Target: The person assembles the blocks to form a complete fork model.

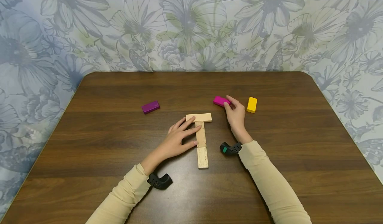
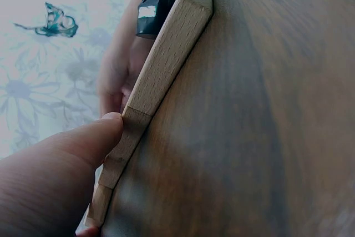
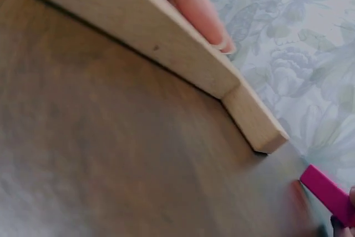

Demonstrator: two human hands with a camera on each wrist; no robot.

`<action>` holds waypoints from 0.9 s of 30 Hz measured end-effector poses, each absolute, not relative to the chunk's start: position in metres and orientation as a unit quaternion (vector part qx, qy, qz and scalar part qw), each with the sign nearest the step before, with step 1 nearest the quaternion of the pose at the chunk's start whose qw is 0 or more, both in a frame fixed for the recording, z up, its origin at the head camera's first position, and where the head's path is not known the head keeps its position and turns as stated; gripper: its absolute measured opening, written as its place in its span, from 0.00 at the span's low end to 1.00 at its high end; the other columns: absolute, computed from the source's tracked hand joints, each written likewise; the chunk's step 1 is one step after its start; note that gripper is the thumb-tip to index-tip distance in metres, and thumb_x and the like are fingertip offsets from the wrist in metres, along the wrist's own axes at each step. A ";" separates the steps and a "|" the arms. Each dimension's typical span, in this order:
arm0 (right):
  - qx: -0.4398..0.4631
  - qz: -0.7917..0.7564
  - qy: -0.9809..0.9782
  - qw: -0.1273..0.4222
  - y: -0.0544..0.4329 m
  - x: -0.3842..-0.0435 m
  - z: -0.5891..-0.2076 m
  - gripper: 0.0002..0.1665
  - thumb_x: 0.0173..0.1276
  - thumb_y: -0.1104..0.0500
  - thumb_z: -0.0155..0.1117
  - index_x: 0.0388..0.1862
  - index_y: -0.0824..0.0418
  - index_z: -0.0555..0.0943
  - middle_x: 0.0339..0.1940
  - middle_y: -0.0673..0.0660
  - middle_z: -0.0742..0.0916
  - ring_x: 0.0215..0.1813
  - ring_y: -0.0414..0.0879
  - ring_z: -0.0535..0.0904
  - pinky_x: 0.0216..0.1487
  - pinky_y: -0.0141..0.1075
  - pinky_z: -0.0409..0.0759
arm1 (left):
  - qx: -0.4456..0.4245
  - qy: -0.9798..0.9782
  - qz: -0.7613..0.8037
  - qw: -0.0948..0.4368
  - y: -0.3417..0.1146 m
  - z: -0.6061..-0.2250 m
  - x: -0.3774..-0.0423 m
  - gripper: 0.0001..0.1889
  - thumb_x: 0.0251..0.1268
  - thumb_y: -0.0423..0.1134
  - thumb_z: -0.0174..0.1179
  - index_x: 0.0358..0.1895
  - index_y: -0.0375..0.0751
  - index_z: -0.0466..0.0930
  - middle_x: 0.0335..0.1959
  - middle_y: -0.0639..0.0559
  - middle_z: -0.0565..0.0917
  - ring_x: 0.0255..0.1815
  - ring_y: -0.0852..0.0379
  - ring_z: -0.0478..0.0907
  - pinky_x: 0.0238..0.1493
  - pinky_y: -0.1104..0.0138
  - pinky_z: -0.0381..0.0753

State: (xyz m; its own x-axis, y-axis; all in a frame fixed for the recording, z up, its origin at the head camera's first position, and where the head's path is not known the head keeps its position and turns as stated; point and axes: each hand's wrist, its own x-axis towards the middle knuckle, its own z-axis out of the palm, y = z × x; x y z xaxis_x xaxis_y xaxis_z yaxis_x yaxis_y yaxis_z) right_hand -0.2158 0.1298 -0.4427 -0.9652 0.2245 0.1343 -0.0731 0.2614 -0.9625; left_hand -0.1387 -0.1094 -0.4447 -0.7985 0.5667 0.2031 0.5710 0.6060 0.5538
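Three plain wooden blocks form a T on the table: one block (image 1: 205, 117) crosswise at the far end, a middle block (image 1: 201, 138) and a near block (image 1: 202, 159) in line below it. My left hand (image 1: 175, 143) reaches over from the left with fingers spread, fingertips on the crosswise and middle blocks. In the left wrist view its thumb (image 2: 105, 131) presses the side of the middle block. Beyond the T to the right, my right hand (image 1: 236, 119) pinches a pink block (image 1: 219, 101) by its right end. The right wrist view catches this pink block (image 3: 327, 193) at its edge.
A purple block (image 1: 150, 107) lies to the left of the T. Just right of my right hand is a yellow block (image 1: 252, 105). The brown wooden table (image 1: 89, 134) ends at the back against a floral-patterned cloth (image 1: 191, 28).
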 end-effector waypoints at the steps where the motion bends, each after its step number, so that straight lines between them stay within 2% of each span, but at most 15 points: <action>1: -0.052 0.620 -0.774 0.117 0.131 -0.216 -0.442 0.20 0.69 0.66 0.57 0.59 0.68 0.75 0.58 0.61 0.77 0.59 0.48 0.72 0.56 0.35 0.70 | -0.317 -0.896 -0.311 0.004 -0.109 -0.445 -0.139 0.28 0.64 0.51 0.59 0.67 0.53 0.68 0.73 0.51 0.54 0.72 0.41 0.44 0.61 0.39 0.46; 8: -0.063 0.712 -0.696 0.068 0.135 -0.220 -0.440 0.21 0.67 0.66 0.60 0.58 0.71 0.72 0.50 0.64 0.81 0.47 0.46 0.78 0.49 0.33 0.75 | -0.317 -0.896 -0.311 0.007 -0.110 -0.445 -0.139 0.28 0.64 0.51 0.59 0.67 0.53 0.68 0.73 0.51 0.53 0.71 0.41 0.44 0.61 0.39 0.46; 14: -0.084 0.729 -0.677 0.053 0.138 -0.225 -0.439 0.18 0.66 0.63 0.61 0.52 0.72 0.78 0.48 0.62 0.83 0.40 0.40 0.80 0.45 0.31 0.77 | -0.318 -0.896 -0.311 0.008 -0.109 -0.445 -0.140 0.28 0.63 0.51 0.59 0.67 0.52 0.69 0.73 0.50 0.54 0.71 0.41 0.44 0.61 0.39 0.46; 27: -0.039 0.679 -0.732 0.038 0.136 -0.227 -0.439 0.16 0.69 0.62 0.57 0.51 0.71 0.81 0.50 0.62 0.82 0.47 0.43 0.78 0.48 0.31 0.75 | -0.316 -0.897 -0.308 0.005 -0.109 -0.444 -0.139 0.28 0.64 0.51 0.59 0.67 0.53 0.68 0.73 0.51 0.54 0.72 0.42 0.44 0.60 0.39 0.47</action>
State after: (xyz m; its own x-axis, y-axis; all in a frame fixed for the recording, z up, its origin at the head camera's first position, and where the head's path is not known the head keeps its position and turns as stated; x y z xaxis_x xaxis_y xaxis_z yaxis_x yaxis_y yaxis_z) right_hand -0.2272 0.1363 -0.4393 -0.9941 0.1080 0.0027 0.0054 0.0748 -0.9972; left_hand -0.1387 -0.1090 -0.4444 -0.8007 0.5632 0.2042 0.5698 0.6108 0.5497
